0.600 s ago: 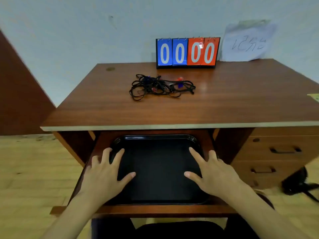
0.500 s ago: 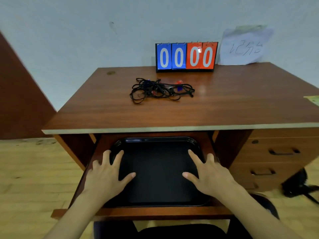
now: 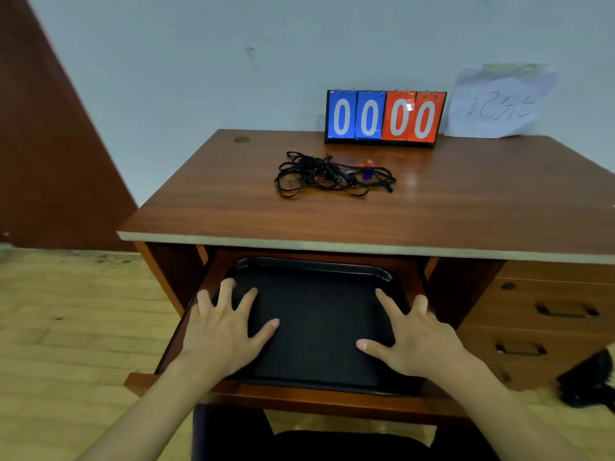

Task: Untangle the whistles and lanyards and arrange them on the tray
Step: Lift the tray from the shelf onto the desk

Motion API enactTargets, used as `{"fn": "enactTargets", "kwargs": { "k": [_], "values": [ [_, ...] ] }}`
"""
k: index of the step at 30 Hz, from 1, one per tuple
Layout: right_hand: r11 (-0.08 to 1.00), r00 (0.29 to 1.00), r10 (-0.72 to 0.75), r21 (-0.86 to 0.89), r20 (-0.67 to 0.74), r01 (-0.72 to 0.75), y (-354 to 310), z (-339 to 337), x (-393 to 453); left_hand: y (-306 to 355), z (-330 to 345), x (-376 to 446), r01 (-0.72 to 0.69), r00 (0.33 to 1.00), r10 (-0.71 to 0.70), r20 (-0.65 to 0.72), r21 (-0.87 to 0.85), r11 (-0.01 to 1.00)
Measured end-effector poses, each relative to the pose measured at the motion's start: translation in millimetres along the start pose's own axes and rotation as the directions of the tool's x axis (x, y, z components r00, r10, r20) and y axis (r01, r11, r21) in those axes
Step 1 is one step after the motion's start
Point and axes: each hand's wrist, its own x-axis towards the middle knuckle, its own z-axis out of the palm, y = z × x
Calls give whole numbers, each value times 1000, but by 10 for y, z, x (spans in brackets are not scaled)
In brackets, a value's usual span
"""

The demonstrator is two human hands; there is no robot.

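The left hand (image 3: 221, 331) has its fingers spread and straight, lying flat over the left edge of the tray (image 3: 316, 331), thumb pointing inward across the black surface. The right hand (image 3: 414, 339) mirrors it on the right edge, fingers fanned apart, thumb reaching toward the middle. Neither hand grips anything.

The tray sits on a pull-out shelf (image 3: 299, 399) under the desk (image 3: 466, 207), its far rim just below the desk's front edge.

The lanyards (image 3: 332, 176) lie in one black tangle on the desktop, well apart from the tray and hands. Small red and blue whistles (image 3: 366, 169) show at the tangle's right side; their number cannot be told.

Behind the tangle, against the wall, stands a scoreboard (image 3: 384, 118) reading 00 in blue and 00 in red, with a paper (image 3: 499, 101) beside it. Drawers (image 3: 549, 311) fill the desk's right side.
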Motion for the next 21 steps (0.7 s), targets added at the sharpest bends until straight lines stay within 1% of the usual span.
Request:
{"fn": "enactTargets", "kwargs": {
  "k": [2, 5, 7, 9, 13, 16, 19, 21],
  "values": [
    [1000, 1000, -6, -2, -28, 6, 27, -58, -104, -15, -47, -58, -9, 1000, 9, -29, -11, 1000],
    [1000, 998, -6, 25, -65, 8, 96, -168, -295, -45, -159, -150, -28, 992, 26, -122, -20, 999],
    [999, 995, -2, 36, -102, 6, 136, -254, -397, -52, -312, -180, -33, 989, 30, -145, -17, 999],
    [999, 992, 12, 41, -127, -7, 163, -360, -427, -37, -518, -112, -23, 995, 20, -96, -28, 999],
    [997, 991, 57, 67, -123, -49, 233, -625, -236, 66, -749, 220, -20, 1000, 20, 4, -14, 1000],
    [996, 994, 65, 72, -88, -59, 293, -812, -3, 122, -699, 552, -32, 996, 33, 81, -20, 999],
    [995, 998, 55, 81, -41, -51, 350, -951, 211, 204, -714, 830, -64, 991, 61, 120, 24, 998],
    [993, 998, 56, 104, -31, -52, 383, -1017, 355, 253, -738, 987, -66, 987, 63, 147, 16, 998]
  ]
}}
